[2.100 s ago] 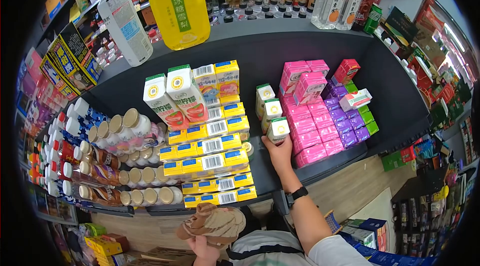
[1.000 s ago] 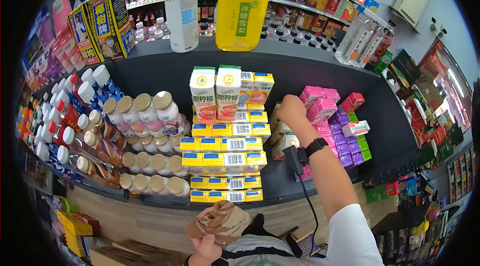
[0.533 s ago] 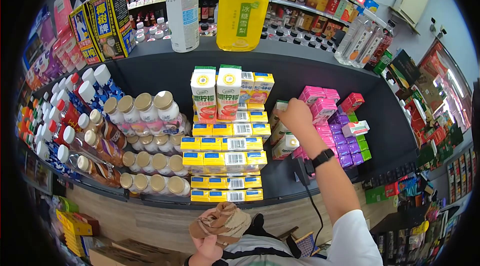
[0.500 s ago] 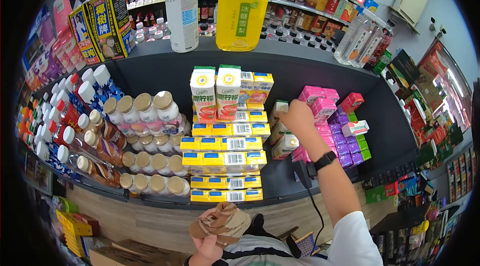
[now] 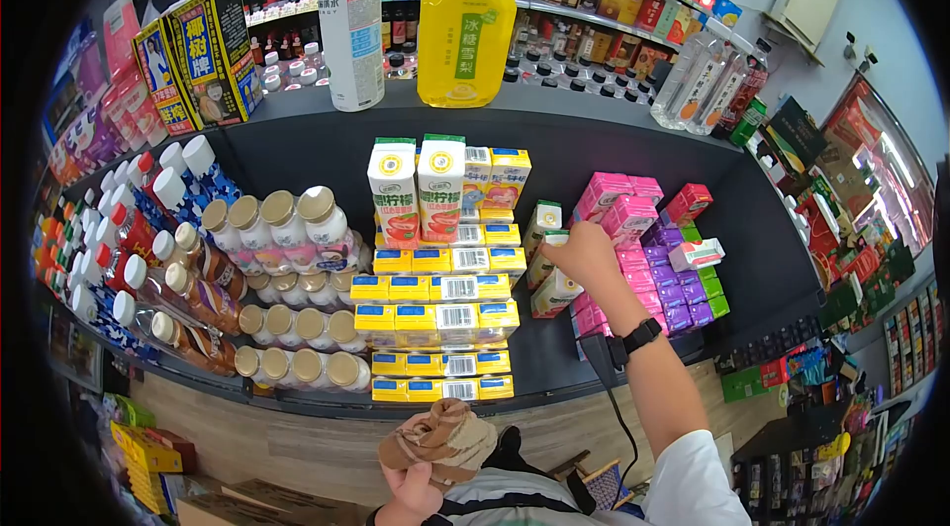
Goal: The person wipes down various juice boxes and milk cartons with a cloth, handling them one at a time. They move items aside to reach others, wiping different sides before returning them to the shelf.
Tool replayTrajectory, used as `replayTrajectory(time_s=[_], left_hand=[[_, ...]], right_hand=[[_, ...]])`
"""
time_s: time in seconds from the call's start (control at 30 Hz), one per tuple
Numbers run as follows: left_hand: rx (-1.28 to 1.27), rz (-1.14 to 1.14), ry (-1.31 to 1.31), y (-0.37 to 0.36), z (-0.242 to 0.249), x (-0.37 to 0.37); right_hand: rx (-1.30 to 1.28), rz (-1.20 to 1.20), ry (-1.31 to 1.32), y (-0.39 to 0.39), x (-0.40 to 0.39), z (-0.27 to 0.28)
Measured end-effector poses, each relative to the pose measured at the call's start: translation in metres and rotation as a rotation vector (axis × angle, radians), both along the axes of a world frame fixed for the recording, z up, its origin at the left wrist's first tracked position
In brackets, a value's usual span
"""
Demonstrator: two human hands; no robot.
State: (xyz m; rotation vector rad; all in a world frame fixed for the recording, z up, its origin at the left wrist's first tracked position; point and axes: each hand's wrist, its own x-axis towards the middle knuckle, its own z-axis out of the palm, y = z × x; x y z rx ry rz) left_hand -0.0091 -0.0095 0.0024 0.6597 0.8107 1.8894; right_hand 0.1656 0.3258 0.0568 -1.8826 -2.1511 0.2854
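Observation:
My left hand [image 5: 414,491], at the bottom centre, is closed on a crumpled brown patterned cloth [image 5: 440,442]. My right hand [image 5: 584,259] reaches over the shelf, its fingers closed at the top of the middle carton [image 5: 543,261] in a short row. Behind that stands another white and green carton [image 5: 544,217], and in front is a third carton [image 5: 555,293]. To the left are stacked yellow boxes [image 5: 435,318] with two tall white cartons [image 5: 440,191] on top. Pink boxes [image 5: 628,219] and purple boxes [image 5: 683,293] lie right of my hand.
Gold-lidded jars [image 5: 297,318] and capped bottles [image 5: 203,293] fill the left of the shelf. Large bottles, one yellow [image 5: 465,31], stand on the upper ledge [image 5: 554,110]. A black cable [image 5: 618,397] hangs beside my right forearm.
My right hand has moved from the rear carton forward to the middle one, leaving the rear carton's top uncovered. The view has shifted slightly. My left hand still holds the cloth.

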Motion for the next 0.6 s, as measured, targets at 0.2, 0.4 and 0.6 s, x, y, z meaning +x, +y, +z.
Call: replayTrajectory(time_s=[0.2, 0.4, 0.6], left_hand=[[0.032, -0.048, 0.152, -0.003, -0.011, -0.005], [0.046, -0.048, 0.138, -0.002, -0.008, -0.004], [0.008, 0.007, 0.067, -0.005, -0.011, -0.004]], right_hand=[[-0.014, -0.017, -0.102, 0.003, -0.001, 0.002], [-0.052, -0.048, -0.113, 0.029, -0.019, 0.008], [0.041, -0.038, -0.064, 0.049, -0.026, -0.010]])
